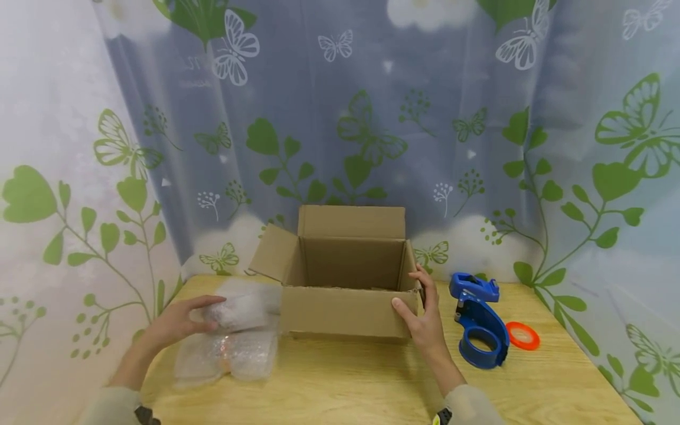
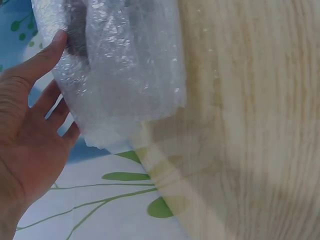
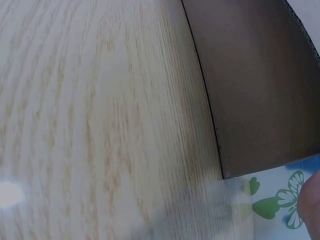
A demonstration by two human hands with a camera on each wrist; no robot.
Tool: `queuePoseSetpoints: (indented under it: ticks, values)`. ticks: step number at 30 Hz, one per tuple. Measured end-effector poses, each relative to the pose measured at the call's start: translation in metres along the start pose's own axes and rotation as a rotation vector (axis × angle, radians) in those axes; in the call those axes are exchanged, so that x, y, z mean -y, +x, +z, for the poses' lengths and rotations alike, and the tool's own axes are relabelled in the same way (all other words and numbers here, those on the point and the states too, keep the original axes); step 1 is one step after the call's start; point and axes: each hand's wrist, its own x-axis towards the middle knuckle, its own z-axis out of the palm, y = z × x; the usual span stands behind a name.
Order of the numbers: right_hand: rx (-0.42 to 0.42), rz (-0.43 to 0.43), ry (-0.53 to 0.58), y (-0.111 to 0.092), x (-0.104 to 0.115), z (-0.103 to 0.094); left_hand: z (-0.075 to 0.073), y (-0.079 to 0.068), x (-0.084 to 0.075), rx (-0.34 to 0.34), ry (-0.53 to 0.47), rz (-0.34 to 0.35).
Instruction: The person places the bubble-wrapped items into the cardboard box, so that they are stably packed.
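Butterfly-patterned curtains (image 1: 297, 77) hung around the wooden table (image 1: 345, 383). Between thumb and fingers, the left hand (image 1: 179, 321) held the near end of the upper bubble-wrapped bundle (image 1: 242, 314), just left of the box. The right hand (image 1: 425, 321) gripped the right front corner of the cardboard box (image 1: 345, 311), thumb on its front, fingers along its side. That step looked like taking hold of the bundle while steadying the box; the next move seemed to call for a surer grip and enough lift to clear the rim. The lower bundle (image 1: 249, 357) lay right beside the upper one, near the table's left edge. The box's top was unclosed, its left flap (image 1: 275, 252) leaning outward towards the bundles and its back flap upright. Open room lay between the arms; to the right sat two blue tape dispensers (image 1: 491, 323) and an orange tape roll (image 1: 535, 340).
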Motion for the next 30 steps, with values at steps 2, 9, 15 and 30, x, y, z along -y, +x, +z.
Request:
queuePoseSetpoints:
  ticks: [2, 9, 15, 30]
  values:
    - [0.000, 0.004, 0.000, -0.001, 0.000, 0.000, 0.001, -0.001, 0.000, -0.010, 0.033, 0.000]
    - [0.006, 0.007, 0.002, 0.000, 0.001, 0.002, 0.003, -0.004, -0.001, -0.068, 0.045, -0.005]
    - [0.000, 0.015, 0.002, 0.002, 0.002, 0.002, -0.004, -0.007, -0.010, -0.105, 0.034, -0.056]
    - [0.009, 0.022, -0.002, 0.002, -0.003, 0.000, -0.046, -0.023, -0.032, -0.125, 0.042, -0.125]
